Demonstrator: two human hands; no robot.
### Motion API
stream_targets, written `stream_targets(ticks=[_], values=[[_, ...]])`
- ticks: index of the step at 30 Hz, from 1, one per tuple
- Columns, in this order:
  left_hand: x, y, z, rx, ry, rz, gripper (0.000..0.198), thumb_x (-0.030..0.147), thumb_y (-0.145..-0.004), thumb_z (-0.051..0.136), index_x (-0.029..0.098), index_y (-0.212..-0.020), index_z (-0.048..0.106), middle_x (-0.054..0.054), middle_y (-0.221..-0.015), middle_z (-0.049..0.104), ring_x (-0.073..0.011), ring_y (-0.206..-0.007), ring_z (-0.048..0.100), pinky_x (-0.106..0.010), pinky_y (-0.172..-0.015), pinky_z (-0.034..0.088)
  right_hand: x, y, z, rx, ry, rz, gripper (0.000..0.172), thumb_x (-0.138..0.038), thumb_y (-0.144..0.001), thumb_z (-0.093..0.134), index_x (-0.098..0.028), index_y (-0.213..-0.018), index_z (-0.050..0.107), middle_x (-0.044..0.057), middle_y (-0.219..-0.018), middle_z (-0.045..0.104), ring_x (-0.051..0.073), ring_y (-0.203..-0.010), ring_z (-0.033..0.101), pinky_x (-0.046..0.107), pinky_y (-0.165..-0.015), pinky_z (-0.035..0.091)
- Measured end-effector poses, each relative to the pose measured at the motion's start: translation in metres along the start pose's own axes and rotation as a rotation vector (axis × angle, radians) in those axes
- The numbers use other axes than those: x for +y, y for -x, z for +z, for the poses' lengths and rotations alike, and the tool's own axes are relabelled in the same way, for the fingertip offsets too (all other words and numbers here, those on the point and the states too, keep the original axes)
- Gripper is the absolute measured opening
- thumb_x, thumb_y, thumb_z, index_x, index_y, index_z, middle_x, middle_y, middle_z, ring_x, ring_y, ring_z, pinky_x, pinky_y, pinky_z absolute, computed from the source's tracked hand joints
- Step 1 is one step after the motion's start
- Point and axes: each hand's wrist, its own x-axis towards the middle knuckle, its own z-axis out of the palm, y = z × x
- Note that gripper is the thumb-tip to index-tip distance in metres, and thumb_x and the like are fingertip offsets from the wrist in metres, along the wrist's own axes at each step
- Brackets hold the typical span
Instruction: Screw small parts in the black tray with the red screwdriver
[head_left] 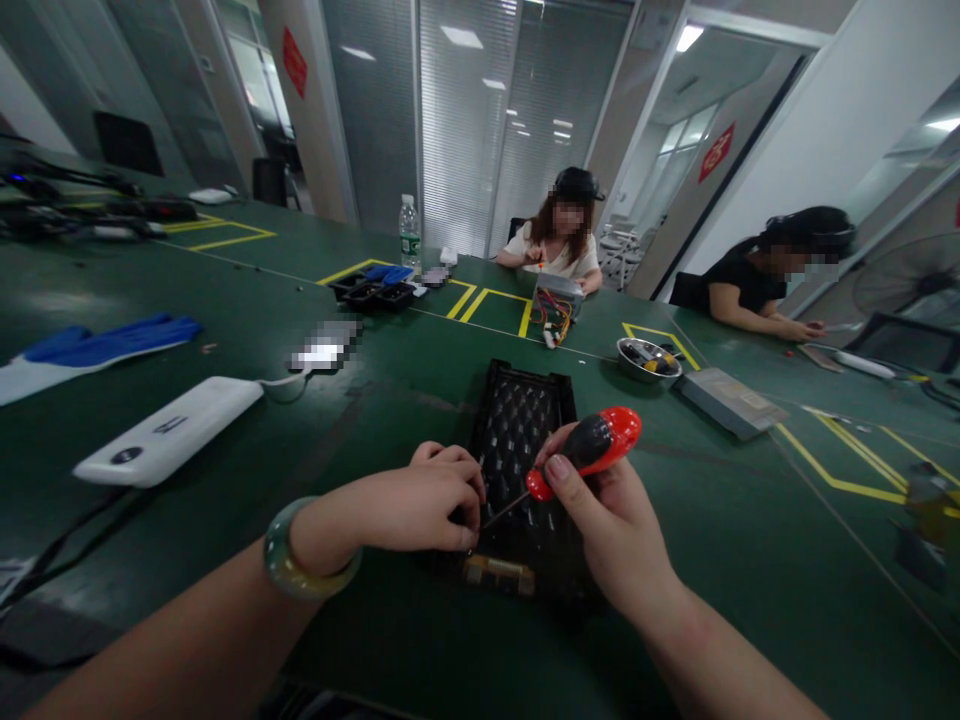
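Observation:
A black rectangular case (517,430) with a quilted, diamond-patterned inside lies in front of me, a yellowish-brown latch-like piece (499,576) at its near end. My right hand (611,520) grips a red-and-black screwdriver (589,445) by its handle, over the case's right side. The thin shaft slants down to the left, its tip close to my left fingertips. My left hand (424,500) is closed at the case's left edge, thumb and fingers drawn together. What they pinch, if anything, is hidden. A green bangle (281,555) circles my left wrist.
Left of me lie a white power bank (169,430) with a cable and a blue-and-white glove (97,350). Farther off stand a black divided tray (375,288), a water bottle (409,235), a metal bowl (649,358) and a grey metal box (727,402). Two people sit across the table.

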Motion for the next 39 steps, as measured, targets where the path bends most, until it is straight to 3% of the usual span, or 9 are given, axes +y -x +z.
stream_targets(ticks=[13, 18, 23, 27, 30, 32, 37, 39], values=[[0.002, -0.001, 0.0, 0.028, 0.041, -0.033, 0.006, 0.025, -0.085, 0.073, 0.024, -0.079, 0.075, 0.003, -0.108, 0.07, -0.0243, -0.119, 0.05, -0.041, -0.105, 0.02, -0.003, 0.006, 0.005, -0.173, 0.132, -0.001, 0.015, -0.034, -0.095, 0.067, -0.021, -0.098, 0.061, 0.0, -0.091, 0.063, 0.014, -0.081, 0.06, 0.028, -0.075, 0.049], [0.002, 0.0, -0.001, 0.023, 0.054, -0.007, 0.006, 0.025, -0.084, 0.071, 0.022, -0.079, 0.073, 0.001, -0.104, 0.07, -0.0255, -0.116, 0.051, -0.04, -0.101, 0.023, -0.006, 0.006, 0.006, -0.178, 0.029, 0.032, 0.038, -0.024, -0.085, 0.079, -0.026, -0.11, 0.051, -0.001, -0.099, 0.065, 0.015, -0.087, 0.065, 0.031, -0.082, 0.054], [0.003, -0.001, 0.0, 0.03, 0.078, -0.039, 0.003, 0.026, -0.082, 0.075, 0.023, -0.081, 0.073, 0.001, -0.108, 0.069, -0.0257, -0.116, 0.052, -0.039, -0.1, 0.025, -0.011, 0.01, 0.004, -0.295, 0.018, 0.032, 0.022, -0.032, -0.096, 0.068, -0.026, -0.116, 0.059, 0.003, -0.118, 0.064, 0.019, -0.107, 0.064, 0.033, -0.092, 0.053], [0.004, -0.001, -0.002, 0.023, 0.073, -0.055, 0.004, 0.024, -0.082, 0.075, 0.025, -0.086, 0.074, 0.002, -0.112, 0.069, -0.0257, -0.118, 0.051, -0.041, -0.104, 0.022, -0.011, 0.01, 0.0, -0.319, 0.101, -0.018, 0.04, -0.034, -0.101, 0.059, -0.032, -0.14, 0.051, 0.005, -0.13, 0.058, 0.021, -0.12, 0.058, 0.039, -0.104, 0.048], [0.005, -0.001, -0.003, 0.023, 0.077, -0.043, 0.006, 0.027, -0.084, 0.074, 0.024, -0.089, 0.074, 0.002, -0.106, 0.07, -0.0243, -0.115, 0.052, -0.039, -0.101, 0.024, -0.008, 0.011, 0.002, -0.333, 0.049, 0.008, 0.062, -0.033, -0.097, 0.066, -0.033, -0.151, 0.036, 0.003, -0.115, 0.062, 0.018, -0.103, 0.063, 0.038, -0.098, 0.052], [0.005, 0.0, -0.003, 0.027, 0.08, -0.038, 0.005, 0.027, -0.085, 0.073, 0.023, -0.087, 0.073, 0.001, -0.104, 0.069, -0.0237, -0.114, 0.052, -0.038, -0.098, 0.026, -0.006, 0.011, 0.005, -0.317, -0.037, 0.029, 0.068, -0.03, -0.092, 0.073, -0.034, -0.148, 0.036, 0.001, -0.108, 0.064, 0.017, -0.095, 0.066, 0.035, -0.09, 0.055], [0.005, -0.002, -0.002, 0.007, 0.04, -0.048, 0.007, 0.024, -0.083, 0.072, 0.022, -0.076, 0.072, 0.002, -0.109, 0.07, -0.0261, -0.119, 0.051, -0.042, -0.102, 0.021, -0.005, 0.012, 0.006, -0.217, -0.038, 0.034, 0.032, -0.03, -0.1, 0.061, -0.029, -0.129, 0.049, 0.004, -0.116, 0.067, 0.018, -0.105, 0.066, 0.035, -0.095, 0.053], [0.004, -0.002, -0.002, 0.002, 0.029, -0.037, 0.01, 0.025, -0.084, 0.071, 0.023, -0.075, 0.073, 0.002, -0.111, 0.07, -0.0264, -0.121, 0.05, -0.043, -0.103, 0.019, -0.005, 0.01, 0.004, -0.224, -0.027, 0.042, 0.029, -0.033, -0.102, 0.057, -0.028, -0.13, 0.05, 0.005, -0.115, 0.067, 0.019, -0.104, 0.065, 0.036, -0.095, 0.053]])
